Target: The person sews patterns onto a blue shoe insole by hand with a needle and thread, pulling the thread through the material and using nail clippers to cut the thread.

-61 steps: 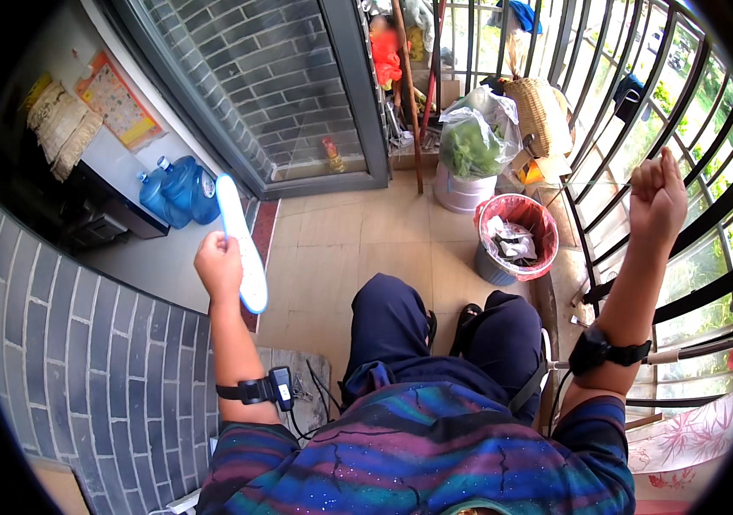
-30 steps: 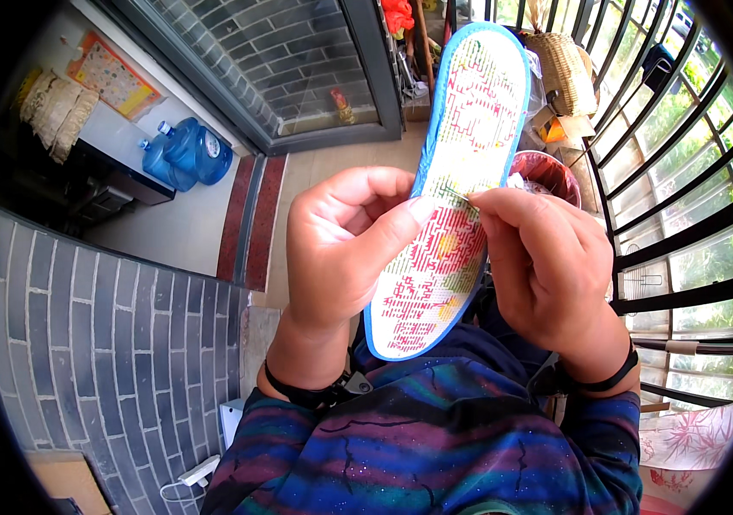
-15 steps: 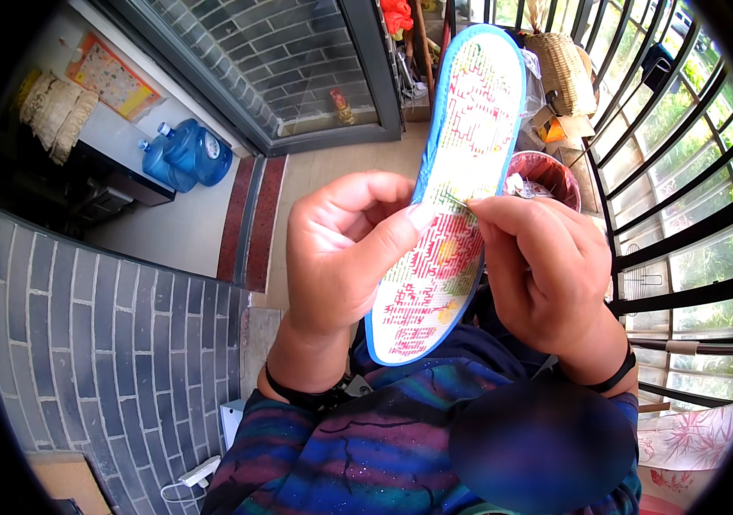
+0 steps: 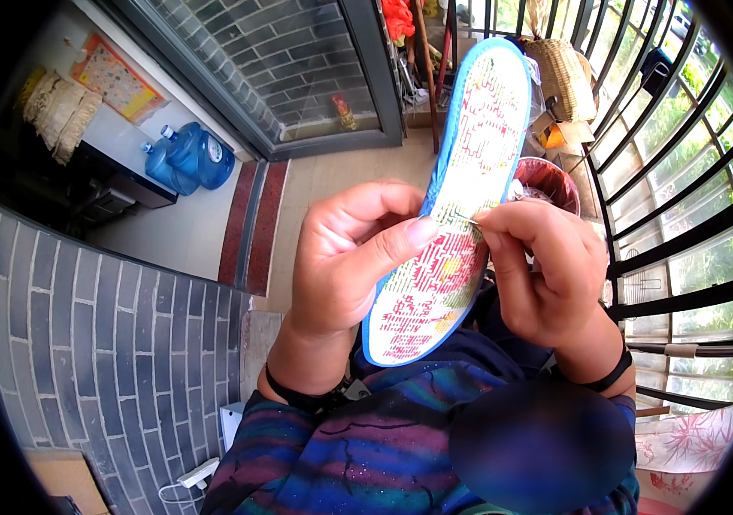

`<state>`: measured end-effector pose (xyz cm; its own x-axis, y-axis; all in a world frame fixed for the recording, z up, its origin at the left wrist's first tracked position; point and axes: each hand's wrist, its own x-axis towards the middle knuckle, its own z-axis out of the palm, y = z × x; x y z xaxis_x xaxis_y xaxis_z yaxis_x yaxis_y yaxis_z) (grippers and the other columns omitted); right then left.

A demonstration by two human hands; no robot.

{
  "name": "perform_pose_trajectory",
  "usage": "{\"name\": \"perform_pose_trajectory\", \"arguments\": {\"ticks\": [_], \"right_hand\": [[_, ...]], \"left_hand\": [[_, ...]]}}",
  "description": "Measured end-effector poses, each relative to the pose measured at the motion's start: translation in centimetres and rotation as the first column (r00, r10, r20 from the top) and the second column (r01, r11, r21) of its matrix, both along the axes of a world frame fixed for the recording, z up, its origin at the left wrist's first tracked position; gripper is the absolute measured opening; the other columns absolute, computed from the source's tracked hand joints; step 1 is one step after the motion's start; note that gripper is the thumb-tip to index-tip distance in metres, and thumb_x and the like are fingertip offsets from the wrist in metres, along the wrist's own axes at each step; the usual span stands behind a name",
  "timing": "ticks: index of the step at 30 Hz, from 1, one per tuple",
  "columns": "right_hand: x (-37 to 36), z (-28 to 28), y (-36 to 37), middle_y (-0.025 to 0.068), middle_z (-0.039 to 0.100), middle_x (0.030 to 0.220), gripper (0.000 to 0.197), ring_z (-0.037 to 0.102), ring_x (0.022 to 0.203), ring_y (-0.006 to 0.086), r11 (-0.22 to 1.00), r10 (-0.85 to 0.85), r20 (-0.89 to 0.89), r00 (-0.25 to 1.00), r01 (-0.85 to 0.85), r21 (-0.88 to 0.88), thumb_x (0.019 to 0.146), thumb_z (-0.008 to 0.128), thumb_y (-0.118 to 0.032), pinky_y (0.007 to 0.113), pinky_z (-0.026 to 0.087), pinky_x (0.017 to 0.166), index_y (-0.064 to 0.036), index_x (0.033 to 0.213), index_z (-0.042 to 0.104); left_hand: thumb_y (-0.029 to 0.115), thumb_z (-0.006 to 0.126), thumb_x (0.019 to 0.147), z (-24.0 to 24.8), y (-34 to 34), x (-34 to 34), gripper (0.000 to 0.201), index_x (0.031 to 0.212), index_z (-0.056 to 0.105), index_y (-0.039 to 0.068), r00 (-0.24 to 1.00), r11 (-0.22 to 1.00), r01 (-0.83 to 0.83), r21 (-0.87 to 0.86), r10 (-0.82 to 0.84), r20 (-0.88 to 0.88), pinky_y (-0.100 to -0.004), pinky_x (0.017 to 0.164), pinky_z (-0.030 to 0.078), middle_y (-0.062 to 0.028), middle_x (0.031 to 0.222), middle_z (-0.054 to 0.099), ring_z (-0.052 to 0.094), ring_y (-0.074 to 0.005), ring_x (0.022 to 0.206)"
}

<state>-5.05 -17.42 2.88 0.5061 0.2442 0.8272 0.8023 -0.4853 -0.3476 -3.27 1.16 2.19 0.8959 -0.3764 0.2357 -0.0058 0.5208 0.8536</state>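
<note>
An embroidered insole [image 4: 485,129] with a blue edge and red, green and yellow stitching is held up before me, its longer end tilted to the upper right. My left hand [image 4: 345,257] grips it by the left edge, thumb flat on the stitched face and fingers behind. Against the right edge, the thumb and forefinger of my right hand [image 4: 551,266] pinch a thin needle [image 4: 463,218]. The needle lies across the middle of the insole, its tip close to the left thumb. Whether it pierces the cloth I cannot tell.
Beyond the insole stands a bin with a red liner [image 4: 548,184]. A wicker basket [image 4: 566,77] is by the black railing [image 4: 684,283] at right. Blue water bottles [image 4: 199,154] stand past the doorway at left, with a grey brick wall [image 4: 100,335] nearer.
The insole has tilted slightly and its far end has dropped a little. The needle in my right hand has swung flatter and moved slightly lower; both hands keep their grip.
</note>
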Motion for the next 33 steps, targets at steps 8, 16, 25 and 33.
{"name": "perform_pose_trajectory", "arguments": {"ticks": [8,16,25,33], "right_hand": [[0.4,-0.8,-0.1,0.0087,0.058,0.067,0.015,0.057,0.051,0.0238,0.996,0.046,0.016,0.999,-0.047,0.071,0.073,0.066,0.006,0.032,0.044,0.047,0.0006,0.087,0.062],[0.9,-0.7,0.3,0.0096,0.057,0.068,0.023,0.055,0.050,0.0245,0.999,0.028,0.161,0.987,-0.023,-0.032,0.066,0.065,0.007,0.034,0.042,0.047,0.0039,0.089,0.060],[0.7,-0.4,-0.4,0.0108,0.060,0.073,0.036,0.059,0.057,0.0254,0.989,0.043,0.110,0.993,-0.027,-0.146,0.061,0.065,0.002,0.034,0.045,0.052,0.0059,0.096,0.060],[0.2,-0.2,-0.7,0.0118,0.061,0.073,0.035,0.059,0.058,0.0259,0.986,0.019,0.101,0.995,-0.002,-0.165,0.064,0.065,0.004,0.035,0.046,0.053,0.0061,0.099,0.061]], "left_hand": [[0.002,0.060,0.090,0.0,0.0,0.0,0.015,0.103,0.062,-0.006,0.989,0.989,0.123,-0.078,-0.129,-0.072,-0.0272,0.076,0.053,-0.0118,0.093,0.068,0.066,-0.0140,0.083],[0.001,0.061,0.090,0.2,0.0,0.1,0.013,0.101,0.062,-0.005,0.997,0.997,0.061,0.039,-0.059,-0.041,-0.0255,0.075,0.053,-0.0101,0.091,0.068,0.065,-0.0124,0.082],[0.000,0.063,0.088,0.1,0.3,0.0,0.011,0.097,0.062,-0.006,0.999,0.995,-0.034,0.098,0.036,-0.017,-0.0247,0.071,0.053,-0.0092,0.087,0.068,0.064,-0.0110,0.079],[-0.001,0.063,0.087,0.2,0.2,-0.1,0.010,0.096,0.062,-0.006,0.999,0.995,-0.047,0.091,0.049,-0.020,-0.0246,0.069,0.053,-0.0098,0.086,0.068,0.065,-0.0110,0.077]]}}
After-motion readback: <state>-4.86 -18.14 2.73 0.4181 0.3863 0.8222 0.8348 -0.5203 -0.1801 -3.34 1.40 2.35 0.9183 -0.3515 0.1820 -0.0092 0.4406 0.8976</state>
